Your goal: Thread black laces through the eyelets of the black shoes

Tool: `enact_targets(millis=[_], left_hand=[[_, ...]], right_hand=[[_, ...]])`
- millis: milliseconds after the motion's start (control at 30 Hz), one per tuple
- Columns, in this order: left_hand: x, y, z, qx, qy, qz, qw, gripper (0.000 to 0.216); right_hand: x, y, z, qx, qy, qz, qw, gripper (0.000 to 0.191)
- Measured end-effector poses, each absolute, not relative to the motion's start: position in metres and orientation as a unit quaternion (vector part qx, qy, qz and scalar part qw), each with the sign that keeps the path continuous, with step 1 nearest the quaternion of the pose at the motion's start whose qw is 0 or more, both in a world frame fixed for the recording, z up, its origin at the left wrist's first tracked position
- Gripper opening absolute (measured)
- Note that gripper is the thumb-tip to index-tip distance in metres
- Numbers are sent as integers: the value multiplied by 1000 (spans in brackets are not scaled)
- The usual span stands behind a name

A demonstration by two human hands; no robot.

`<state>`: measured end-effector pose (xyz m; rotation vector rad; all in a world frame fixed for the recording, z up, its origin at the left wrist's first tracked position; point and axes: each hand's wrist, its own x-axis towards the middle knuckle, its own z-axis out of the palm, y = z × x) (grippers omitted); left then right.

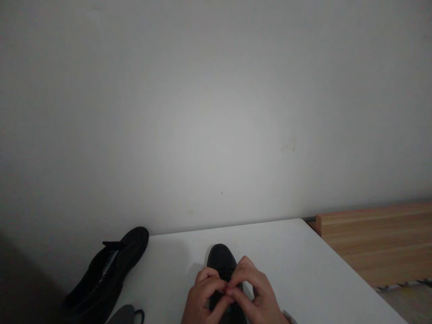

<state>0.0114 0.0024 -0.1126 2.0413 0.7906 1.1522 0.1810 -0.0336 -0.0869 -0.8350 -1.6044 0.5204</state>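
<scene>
A black shoe (221,260) stands on the white table (297,265), toe pointing away from me toward the wall. Both hands are over its lace area at the bottom edge of the picture. My left hand (202,294) has its fingers curled and pinched together against the shoe's upper. My right hand (254,290) is curled the same way, its fingertips meeting those of the left; they seem to pinch a lace, which is too dark to make out. A second black shoe (111,270) lies on its side at the table's left edge.
A plain white wall (216,112) rises right behind the table. A wooden bed frame or bench (378,243) stands to the right, lower than the table. A small grey object with a black loop (126,315) lies at the bottom left.
</scene>
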Motion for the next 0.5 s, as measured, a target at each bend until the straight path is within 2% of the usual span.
enact_targets(millis=[67,200,333,500], left_hand=[[11,1,-114,761,298,460,348,7],[9,1,-116,704,304,482,423,11],[7,2,-118,682,306,487,452,15],[7,6,-123,687,272,500,452,12]], right_hand=[[182,-34,-86,-366,-687,235,582,11],[187,-32,-84,-388,-693,254,552,23],[189,-31,-84,-390,-719,224,530,7],[187,-36,-82,-387,-726,220,525,7]])
